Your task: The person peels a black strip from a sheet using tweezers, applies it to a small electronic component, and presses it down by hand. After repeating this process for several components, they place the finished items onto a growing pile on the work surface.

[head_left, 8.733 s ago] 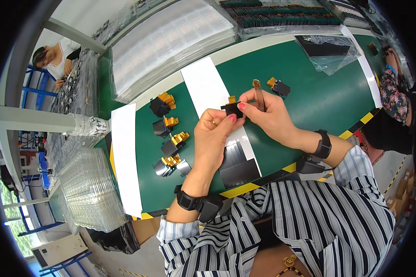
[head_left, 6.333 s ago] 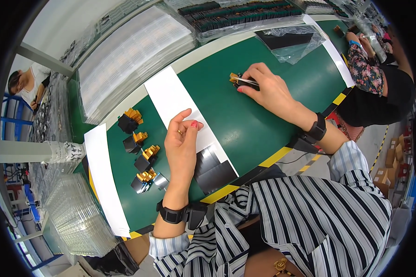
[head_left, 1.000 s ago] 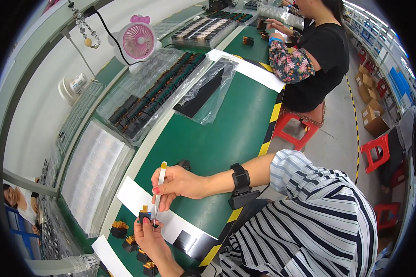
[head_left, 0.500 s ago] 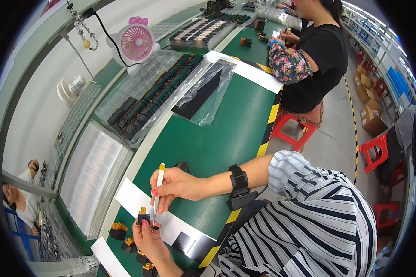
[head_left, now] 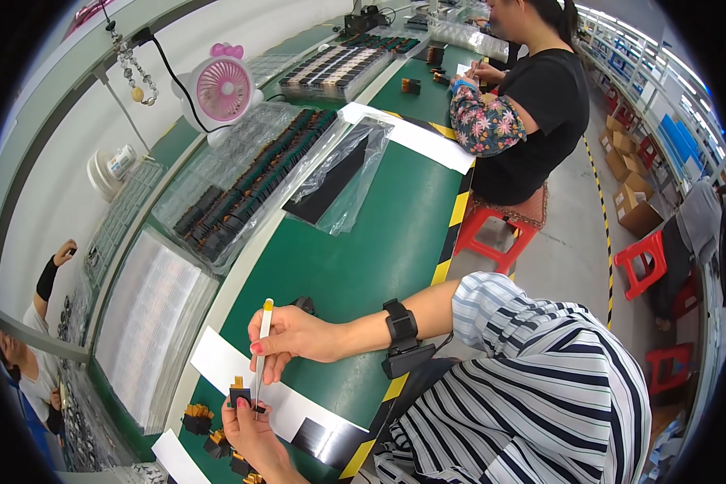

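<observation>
My left hand [head_left: 248, 434] is closed on a small black part [head_left: 239, 395] with an orange flat strip standing up from its top. My right hand [head_left: 298, 332], wearing a black wrist strap [head_left: 401, 325], pinches a pair of white tweezers [head_left: 263, 339] with a yellow end uppermost. The tweezers point down, their tips at a small dark piece beside the part in my left fingers; whether they grip it I cannot tell. Similar black-and-orange parts [head_left: 198, 419] lie on the green mat [head_left: 347, 254] to the left of my left hand. White paper [head_left: 286, 407] lies beneath the work.
Ahead lies a dark sheet in a clear bag [head_left: 331, 189]. Trays of dark parts [head_left: 250, 185] and stacked clear trays [head_left: 153, 323] line the left side, near a pink fan [head_left: 223, 90]. A co-worker [head_left: 532, 105] sits farther along the bench; another person [head_left: 36, 355] is at far left.
The whole view has shifted slightly, so the bench appears farther left. My hands keep the tweezers against the part. At far left the other person's arm has risen.
</observation>
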`<state>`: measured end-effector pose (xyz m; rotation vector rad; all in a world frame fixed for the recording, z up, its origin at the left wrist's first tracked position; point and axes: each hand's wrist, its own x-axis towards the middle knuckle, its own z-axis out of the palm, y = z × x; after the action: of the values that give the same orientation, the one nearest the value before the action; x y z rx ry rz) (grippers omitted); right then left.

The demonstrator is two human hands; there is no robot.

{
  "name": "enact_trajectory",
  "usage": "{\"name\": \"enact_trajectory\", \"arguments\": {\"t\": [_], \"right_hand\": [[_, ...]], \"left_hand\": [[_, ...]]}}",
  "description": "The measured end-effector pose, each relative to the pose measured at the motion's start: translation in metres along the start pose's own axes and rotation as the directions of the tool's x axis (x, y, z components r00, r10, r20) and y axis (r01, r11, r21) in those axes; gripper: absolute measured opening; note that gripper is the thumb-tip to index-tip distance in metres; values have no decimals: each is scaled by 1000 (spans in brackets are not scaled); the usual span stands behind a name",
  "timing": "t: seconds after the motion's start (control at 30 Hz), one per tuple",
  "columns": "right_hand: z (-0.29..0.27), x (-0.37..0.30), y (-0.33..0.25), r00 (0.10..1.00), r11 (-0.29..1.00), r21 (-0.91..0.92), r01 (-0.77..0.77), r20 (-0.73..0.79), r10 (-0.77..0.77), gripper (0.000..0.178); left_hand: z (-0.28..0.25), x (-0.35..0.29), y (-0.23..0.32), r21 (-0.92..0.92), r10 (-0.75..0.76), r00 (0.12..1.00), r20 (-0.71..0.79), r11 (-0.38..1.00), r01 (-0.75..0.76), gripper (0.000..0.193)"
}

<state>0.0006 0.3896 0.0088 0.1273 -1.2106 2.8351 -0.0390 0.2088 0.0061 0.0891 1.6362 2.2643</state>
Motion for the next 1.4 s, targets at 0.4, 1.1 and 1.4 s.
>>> {"name": "enact_trajectory", "arguments": {"t": [0.4,1.1,1.4], "right_hand": [[-2,5,7,991,985,-111,132,2,-133,8],[-2,3,0,989,941,-305,148,72,-132,12],[-3,9,6,977,893,-417,168,-53,-208,11]], "left_hand": [[-23,4,-2,28,12,1000,9,1000,-12,20],[-18,5,-1,57,-3,1000,-19,998,4,23],[-16,6,-2,25,-33,999,34,999,32,23]]}}
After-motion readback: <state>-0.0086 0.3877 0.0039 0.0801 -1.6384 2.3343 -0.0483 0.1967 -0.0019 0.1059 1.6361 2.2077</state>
